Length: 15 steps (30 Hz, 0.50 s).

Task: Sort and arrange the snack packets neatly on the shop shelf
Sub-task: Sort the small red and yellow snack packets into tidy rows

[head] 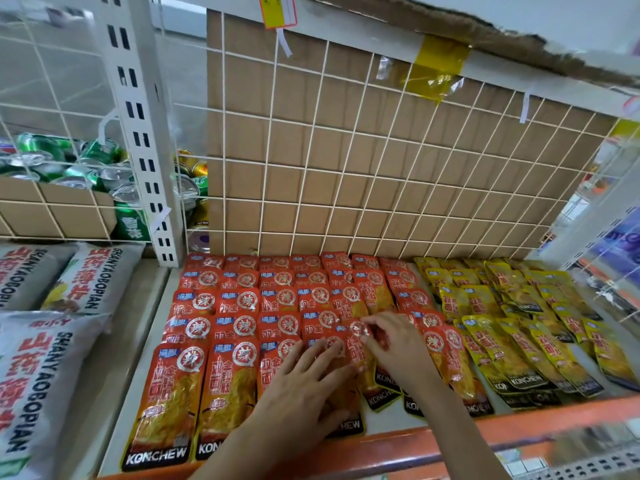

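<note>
Already most of the sorting seems done: the red foil snack packets (221,327) fill the left and middle part of the white shop shelf (391,422), and the yellow foil snack packets (519,323) are kept apart on the right side. On the left, the red ones lie in straight columns, each row overlapping the one farther back, and this part looks finished to me. Near the middle the order is weaker: some red packets by the border to the yellow group lie tilted, and their near ends do not make one line. The work is now at this place. The left hand (304,386) lies flat on the near red packets, its fingers (311,351) straight and spread, pressing them down and gripping nothing. The right hand (394,344) is just beside it, farther back, and its curled fingers (372,336) pinch the top edge of one red packet (356,349), which lies slanted upon the others in the middle column. I judge that what is left is to set this packet straight, to square the tilted red columns next to it, and perhaps to tidy the yellow group, where several packets lie obliquely. Grey printed bags (45,358) lie on the next shelf at the left, and green drink cans (86,164) stand far behind the wire grid.
</note>
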Available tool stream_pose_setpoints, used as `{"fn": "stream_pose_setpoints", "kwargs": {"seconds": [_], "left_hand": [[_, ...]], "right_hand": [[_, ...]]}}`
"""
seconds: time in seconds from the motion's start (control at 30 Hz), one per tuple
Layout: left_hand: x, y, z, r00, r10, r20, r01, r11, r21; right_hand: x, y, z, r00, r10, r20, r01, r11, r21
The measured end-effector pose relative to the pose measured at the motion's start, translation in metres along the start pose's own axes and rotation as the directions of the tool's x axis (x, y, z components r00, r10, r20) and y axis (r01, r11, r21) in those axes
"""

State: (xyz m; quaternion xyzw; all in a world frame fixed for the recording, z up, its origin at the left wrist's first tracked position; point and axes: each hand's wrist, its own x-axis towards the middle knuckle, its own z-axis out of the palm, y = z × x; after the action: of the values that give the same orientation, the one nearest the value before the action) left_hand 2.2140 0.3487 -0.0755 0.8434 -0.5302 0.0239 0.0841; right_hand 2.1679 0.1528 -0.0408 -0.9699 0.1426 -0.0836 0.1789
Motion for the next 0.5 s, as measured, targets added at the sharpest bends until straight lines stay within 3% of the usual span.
{"fn": "stream_pose_setpoints", "kwargs": {"seconds": [0.33,0.5], "left_hand": [[0.0,0.0,-0.001,0.996,-0.039,0.074,0.041,0.999,-0.019],[0.006,0.0,-0.004,0.977,-0.195,0.089,0.201,0.978,-0.057]], "right_hand": [[0.022,-0.007,-0.005,0.992,0.112,0.052,-0.114,0.993,0.03],[0.03,-0.003,-0.008,0.989,0.102,0.108,-0.111,0.991,0.075]]}}
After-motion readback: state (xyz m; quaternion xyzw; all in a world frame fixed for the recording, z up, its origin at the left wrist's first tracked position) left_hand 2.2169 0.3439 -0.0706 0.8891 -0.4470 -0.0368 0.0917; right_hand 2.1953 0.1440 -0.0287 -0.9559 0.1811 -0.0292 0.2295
